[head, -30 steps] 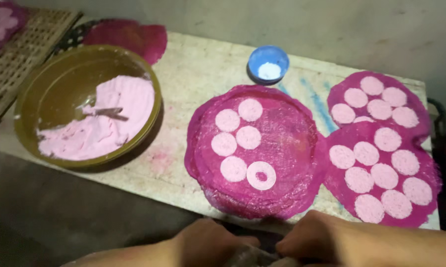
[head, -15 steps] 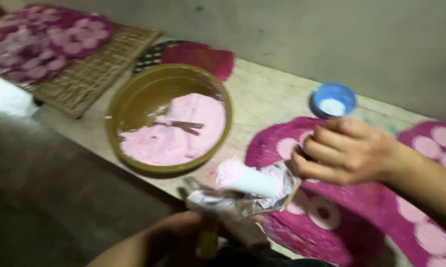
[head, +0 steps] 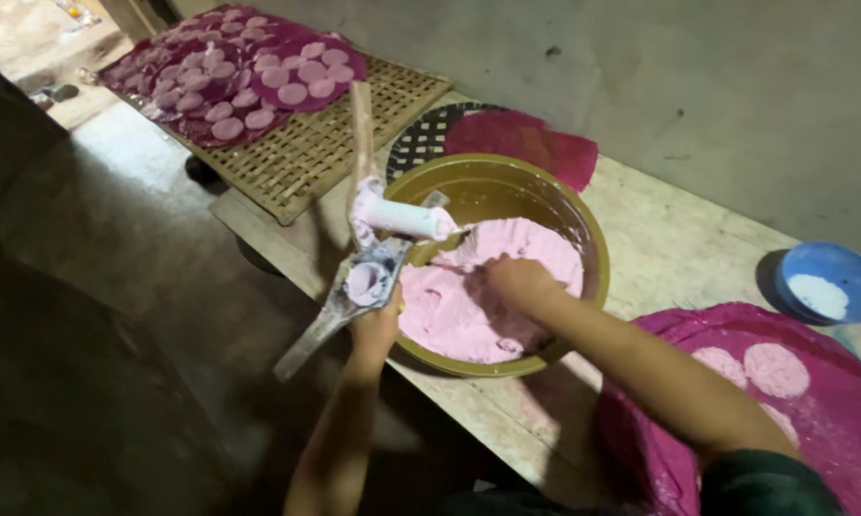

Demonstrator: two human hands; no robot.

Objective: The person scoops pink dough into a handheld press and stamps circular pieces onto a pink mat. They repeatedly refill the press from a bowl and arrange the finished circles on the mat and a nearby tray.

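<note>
My left hand (head: pixel 377 332) grips a hinged metal press (head: pixel 359 277) with wooden handles, held open beside the bowl. A white cylinder piece (head: pixel 406 219) sticks out from its upper arm, and its round cup is smeared with pink. My right hand (head: pixel 516 279) is inside the brown-yellow bowl (head: pixel 564 210), pressed into the pink dough (head: pixel 468 306) with fingers curled. Whether it holds a lump is hidden.
A magenta cloth with pale pink discs (head: pixel 774 368) lies at the right on the wooden table (head: pixel 669 239). A small blue bowl of white powder (head: pixel 829 283) stands at the far right. A woven tray (head: pixel 306 153) at the back left carries more discs on magenta cloth (head: pixel 239 76).
The view has swung left to the bowl. My right hand left the cloth and went into the pink dough. The press was lifted up and opened in my left hand.
</note>
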